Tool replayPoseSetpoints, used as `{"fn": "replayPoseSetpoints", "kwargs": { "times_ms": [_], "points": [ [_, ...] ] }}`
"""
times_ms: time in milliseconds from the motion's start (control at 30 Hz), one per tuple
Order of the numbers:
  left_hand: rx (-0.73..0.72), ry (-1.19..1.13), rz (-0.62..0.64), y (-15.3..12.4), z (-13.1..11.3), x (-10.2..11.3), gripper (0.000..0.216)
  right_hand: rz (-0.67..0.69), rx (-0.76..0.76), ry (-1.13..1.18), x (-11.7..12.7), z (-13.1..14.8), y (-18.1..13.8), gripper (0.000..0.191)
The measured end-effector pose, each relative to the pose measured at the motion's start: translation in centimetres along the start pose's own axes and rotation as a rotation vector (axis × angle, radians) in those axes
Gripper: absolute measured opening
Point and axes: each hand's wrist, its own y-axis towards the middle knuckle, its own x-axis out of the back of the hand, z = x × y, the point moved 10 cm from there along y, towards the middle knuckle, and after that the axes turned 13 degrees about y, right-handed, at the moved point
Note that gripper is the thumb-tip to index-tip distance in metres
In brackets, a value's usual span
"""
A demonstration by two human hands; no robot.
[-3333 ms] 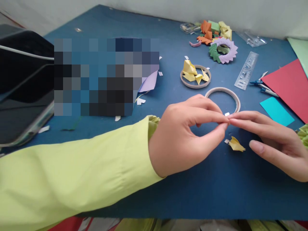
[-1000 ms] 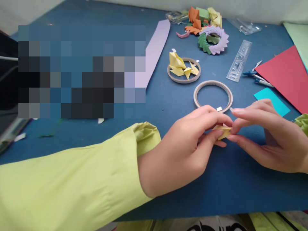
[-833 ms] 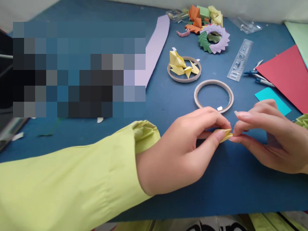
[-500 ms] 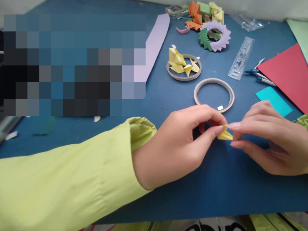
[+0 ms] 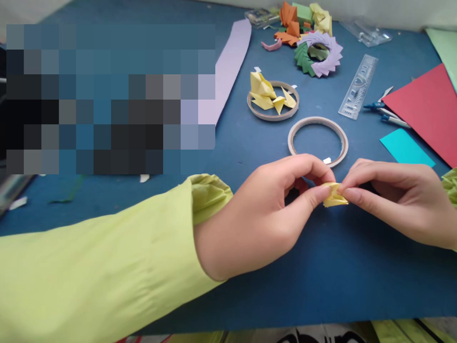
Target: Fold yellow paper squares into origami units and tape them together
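Between my two hands is a small folded yellow paper piece point(image 5: 334, 196), held just above the blue table. My left hand point(image 5: 266, 209) pinches its left side between thumb and index finger. On its right side, the thumb and index finger of my right hand point(image 5: 400, 197) are closed on it too. Just beyond the fingers lies a roll of tape point(image 5: 291, 136) with a white scrap inside its ring. Farther back, a second tape roll point(image 5: 252, 110) encircles several folded yellow paper pieces point(image 5: 262, 85).
A purple-and-green folded paper ring point(image 5: 333, 55) and orange origami pieces point(image 5: 290, 26) lie at the back. To the right are a clear stencil ruler point(image 5: 358, 88), a compass point(image 5: 374, 106), red paper point(image 5: 426, 109) and a turquoise sheet point(image 5: 407, 146). A lilac strip point(image 5: 233, 57) lies left of centre.
My right hand has shifted its grip, its thumb and index finger now pinching the paper's right edge. The yellow paper is turned and looks wider. My left hand has barely moved.
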Motion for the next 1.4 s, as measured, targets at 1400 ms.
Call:
{"fn": "replayPoseSetpoints", "kwargs": {
  "times_ms": [1400],
  "points": [
    [0.041, -0.054, 0.022, 0.2, 0.2, -0.3, 0.010, -0.017, 0.222, -0.189, -0.3, 2.4, -0.4, 0.020]
  ]
}}
